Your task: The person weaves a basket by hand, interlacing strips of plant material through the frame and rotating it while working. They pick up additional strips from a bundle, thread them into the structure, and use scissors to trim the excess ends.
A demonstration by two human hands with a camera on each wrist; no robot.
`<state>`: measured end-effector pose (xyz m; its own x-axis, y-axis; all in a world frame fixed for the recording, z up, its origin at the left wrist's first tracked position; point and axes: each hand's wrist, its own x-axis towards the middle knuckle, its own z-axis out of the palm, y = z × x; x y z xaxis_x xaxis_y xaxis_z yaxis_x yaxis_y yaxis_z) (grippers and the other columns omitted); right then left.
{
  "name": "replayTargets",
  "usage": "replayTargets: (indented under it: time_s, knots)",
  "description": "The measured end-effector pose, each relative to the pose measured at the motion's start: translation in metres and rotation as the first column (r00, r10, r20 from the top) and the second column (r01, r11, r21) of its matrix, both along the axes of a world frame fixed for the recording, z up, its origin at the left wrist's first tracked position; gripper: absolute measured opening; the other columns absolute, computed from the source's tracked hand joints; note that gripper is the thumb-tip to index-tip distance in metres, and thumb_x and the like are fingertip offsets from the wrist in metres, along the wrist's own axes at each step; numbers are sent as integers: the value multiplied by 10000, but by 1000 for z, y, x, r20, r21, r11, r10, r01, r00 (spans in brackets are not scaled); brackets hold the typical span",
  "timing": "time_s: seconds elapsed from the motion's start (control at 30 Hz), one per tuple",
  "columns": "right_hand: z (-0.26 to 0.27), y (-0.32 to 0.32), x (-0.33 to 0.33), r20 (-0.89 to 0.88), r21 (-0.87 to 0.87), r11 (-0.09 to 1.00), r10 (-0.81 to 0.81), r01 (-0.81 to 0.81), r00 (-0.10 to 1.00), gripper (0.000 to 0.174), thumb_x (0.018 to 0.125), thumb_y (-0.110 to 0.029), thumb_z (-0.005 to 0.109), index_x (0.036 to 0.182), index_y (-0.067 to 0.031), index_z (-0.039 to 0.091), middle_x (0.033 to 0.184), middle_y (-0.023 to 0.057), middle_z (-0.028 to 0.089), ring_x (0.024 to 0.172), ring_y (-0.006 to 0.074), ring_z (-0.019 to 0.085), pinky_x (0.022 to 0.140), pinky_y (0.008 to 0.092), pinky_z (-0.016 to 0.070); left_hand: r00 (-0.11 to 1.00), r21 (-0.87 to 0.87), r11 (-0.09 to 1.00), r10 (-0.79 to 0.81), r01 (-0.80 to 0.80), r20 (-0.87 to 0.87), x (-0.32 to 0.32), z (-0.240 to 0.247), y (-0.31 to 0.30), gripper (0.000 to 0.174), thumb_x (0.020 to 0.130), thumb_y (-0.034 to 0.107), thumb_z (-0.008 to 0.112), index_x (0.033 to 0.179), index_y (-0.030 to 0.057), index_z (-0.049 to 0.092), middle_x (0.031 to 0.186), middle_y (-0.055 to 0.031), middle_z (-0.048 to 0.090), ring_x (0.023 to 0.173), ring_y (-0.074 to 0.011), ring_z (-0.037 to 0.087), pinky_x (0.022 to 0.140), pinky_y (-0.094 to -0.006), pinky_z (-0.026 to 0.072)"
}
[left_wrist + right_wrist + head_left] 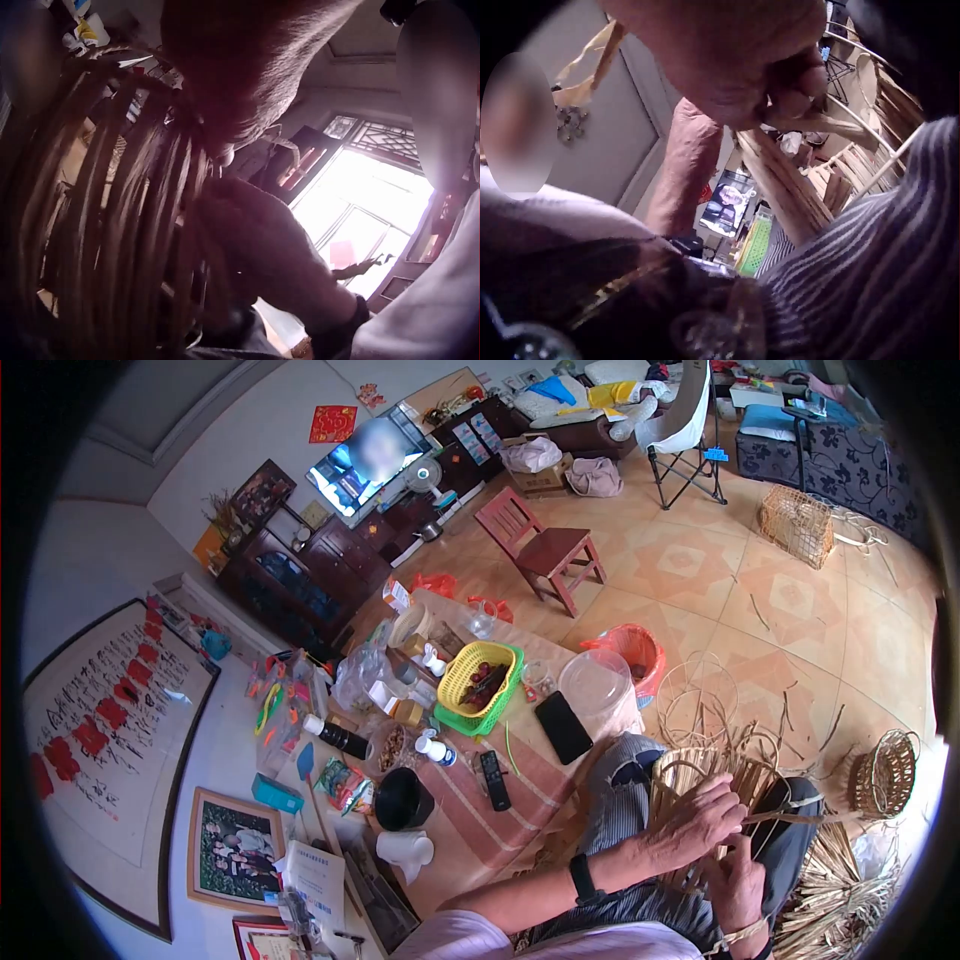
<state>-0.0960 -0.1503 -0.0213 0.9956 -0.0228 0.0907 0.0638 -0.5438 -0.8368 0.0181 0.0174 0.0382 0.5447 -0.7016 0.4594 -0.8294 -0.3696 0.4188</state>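
A half-woven basket (690, 775) of flat, dry, straw-coloured strips rests on the person's lap, loose ends standing up around it. My left hand (695, 825), with a black watch on its wrist, lies across the basket's near side, fingers curled over a brown strip (785, 816) that sticks out to the right. Just below it, my right hand (738, 880) pinches strips at the same edge, its thumb pointing up. In the right wrist view its fingers curl round a flat strip (784, 184). The upright slats (135, 195) fill much of the left wrist view.
A table (475, 790) at left bears a yellow basket (462, 685) of fruit, a phone (564, 727), a remote (494, 780) and a black pot (402, 800). A small woven basket (885, 775) and loose strips (835, 890) lie at right. A red chair (545, 545) stands beyond.
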Motion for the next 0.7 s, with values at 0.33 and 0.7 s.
replayTargets:
  time_s: [0.33, 0.7]
  knots:
    - [-5, -14, -23, 26, -439, 869, 268, -229, 963, 234, 912, -203, 829, 850, -77, 642, 819, 124, 680, 725, 350, 732, 612, 480, 554, 992, 59, 995, 76, -82, 101, -3, -23, -12, 164, 928, 126, 761, 1009, 26, 660, 953, -111, 628, 986, -305, 643, 1012, -464, 521]
    - [40, -22, -18, -68, -340, 897, 275, -282, 959, 283, 862, -93, 849, 972, -73, 589, 803, 128, 678, 740, 373, 720, 617, 491, 535, 984, 45, 991, 132, -127, -121, 55, -11, -25, 226, 918, 183, 801, 804, 36, 673, 780, -176, 697, 841, -384, 723, 894, -496, 525]
